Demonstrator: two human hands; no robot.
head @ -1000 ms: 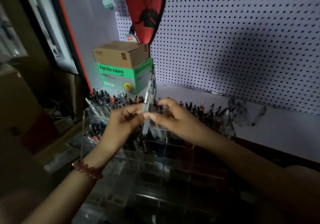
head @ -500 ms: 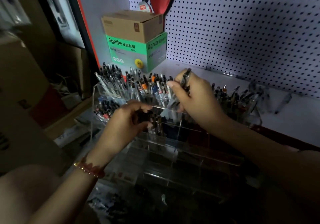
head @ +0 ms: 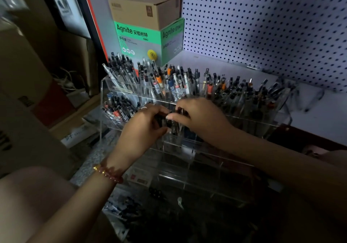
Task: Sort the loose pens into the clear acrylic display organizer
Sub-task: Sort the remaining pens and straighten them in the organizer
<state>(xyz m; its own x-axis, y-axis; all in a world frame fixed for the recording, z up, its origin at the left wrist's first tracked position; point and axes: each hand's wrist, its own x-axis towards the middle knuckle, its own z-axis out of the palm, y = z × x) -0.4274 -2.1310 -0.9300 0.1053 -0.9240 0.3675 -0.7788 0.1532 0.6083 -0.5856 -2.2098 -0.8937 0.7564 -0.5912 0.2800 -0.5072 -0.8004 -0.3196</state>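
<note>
A tiered clear acrylic organizer (head: 206, 164) stands in front of me. Its back row (head: 169, 85) is packed with upright pens, and the left end of the second row holds more pens (head: 120, 107). My left hand (head: 144, 130) and my right hand (head: 199, 118) meet over a middle compartment of the second row. Their fingers curl round a small bunch of dark-capped pens (head: 170, 123) standing in that compartment. The lower front compartments look see-through and dark; what is in them I cannot make out.
A green and white Agnite box (head: 144, 42) with a brown carton (head: 144, 8) on top stands behind the organizer at the left. A white pegboard (head: 272, 26) forms the back wall. Cardboard boxes (head: 22, 96) crowd the left side. Loose dark pens (head: 124, 207) lie low in front.
My right hand came down with the pen it held upright and joined my left hand at the middle compartment. The view tilted downward, toward the organizer.
</note>
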